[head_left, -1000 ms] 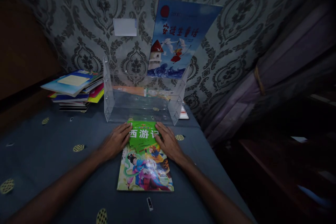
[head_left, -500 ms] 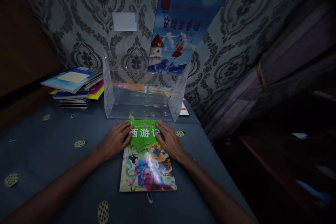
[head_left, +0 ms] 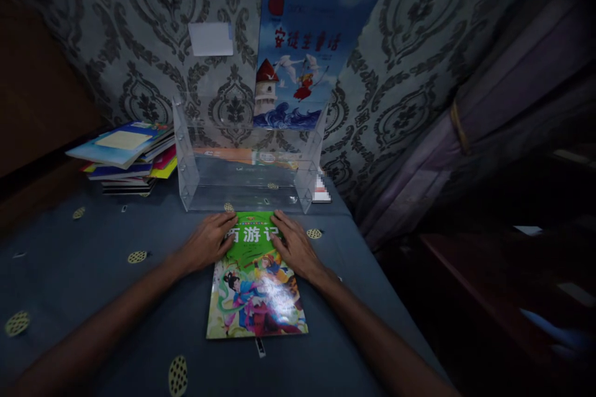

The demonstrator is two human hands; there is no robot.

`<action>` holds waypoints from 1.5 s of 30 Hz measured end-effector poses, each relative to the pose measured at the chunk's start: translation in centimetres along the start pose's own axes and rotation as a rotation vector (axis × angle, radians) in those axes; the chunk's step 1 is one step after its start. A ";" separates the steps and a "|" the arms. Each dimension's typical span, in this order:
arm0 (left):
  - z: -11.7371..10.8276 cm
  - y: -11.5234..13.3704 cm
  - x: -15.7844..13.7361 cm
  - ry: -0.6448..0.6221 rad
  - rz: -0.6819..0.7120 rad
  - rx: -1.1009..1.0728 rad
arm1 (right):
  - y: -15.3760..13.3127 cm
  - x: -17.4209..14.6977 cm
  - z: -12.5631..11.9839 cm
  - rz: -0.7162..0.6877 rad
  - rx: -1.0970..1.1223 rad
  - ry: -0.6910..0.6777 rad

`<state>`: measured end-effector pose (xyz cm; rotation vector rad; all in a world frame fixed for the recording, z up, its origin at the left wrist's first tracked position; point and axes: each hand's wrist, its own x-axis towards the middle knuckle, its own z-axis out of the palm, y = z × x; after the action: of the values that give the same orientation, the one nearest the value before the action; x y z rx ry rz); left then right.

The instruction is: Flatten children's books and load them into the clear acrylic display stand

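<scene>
A picture book (head_left: 261,288) with a green top and colourful cartoon figures lies face up on the dark blue tablecloth. My left hand (head_left: 212,239) rests on its upper left edge, fingers stretched over part of the title. On the opposite upper edge lies my right hand (head_left: 293,245), its fingers also extended and flat on the cover. Just beyond the book stands a clear acrylic rack (head_left: 239,177). A blue picture book (head_left: 298,56) with a castle and white birds stands upright in its back part.
To the rack's left is an uneven stack of books (head_left: 123,158). A white card (head_left: 211,39) is on the patterned wall. Right of the rack sits a small white object (head_left: 321,189), blurred out. A tied purple curtain (head_left: 419,180) hangs past the table's right edge.
The view has shifted slightly, so the scene sits a little further left. My left fingers have slid slightly inward over the title. The right hand stays on the same edge.
</scene>
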<state>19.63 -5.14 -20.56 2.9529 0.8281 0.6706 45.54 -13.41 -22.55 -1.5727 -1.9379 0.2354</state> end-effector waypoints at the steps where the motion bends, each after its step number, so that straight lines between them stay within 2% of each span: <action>1: 0.0 0.2 0.4 -0.009 0.011 0.001 | 0.1 0.0 0.0 -0.002 0.031 0.003; 5: 0.5 1.0 2.1 -0.042 0.044 -0.025 | 0.7 0.1 -0.3 0.027 0.200 0.051; 12: 1.4 3.1 5.4 -0.113 0.094 -0.003 | 1.3 0.6 -0.4 0.163 0.498 0.099; 16: 1.6 4.5 7.2 -0.169 0.133 0.033 | 1.4 0.7 -0.4 0.176 0.531 0.110; 21: 2.4 5.2 8.1 -0.150 0.134 0.011 | 1.3 0.7 -0.5 0.167 0.528 0.100; 27: 2.5 5.4 8.2 -0.156 0.109 -0.020 | 1.3 0.7 -0.5 0.166 0.500 0.093; 32: 1.7 6.7 7.6 -0.174 0.144 -0.030 | 1.5 0.6 -0.4 0.157 0.465 0.097; 39: 0.0 9.8 5.0 -0.187 0.243 -0.152 | 2.2 0.6 0.2 0.084 0.463 0.132; 45: -0.7 12.3 2.0 -0.219 0.251 -0.208 | 1.5 0.5 0.0 0.012 0.317 0.124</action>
<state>26.98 -14.86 -17.75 2.8923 0.3528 0.3974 46.75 -12.54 -23.17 -1.3574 -1.7006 0.4185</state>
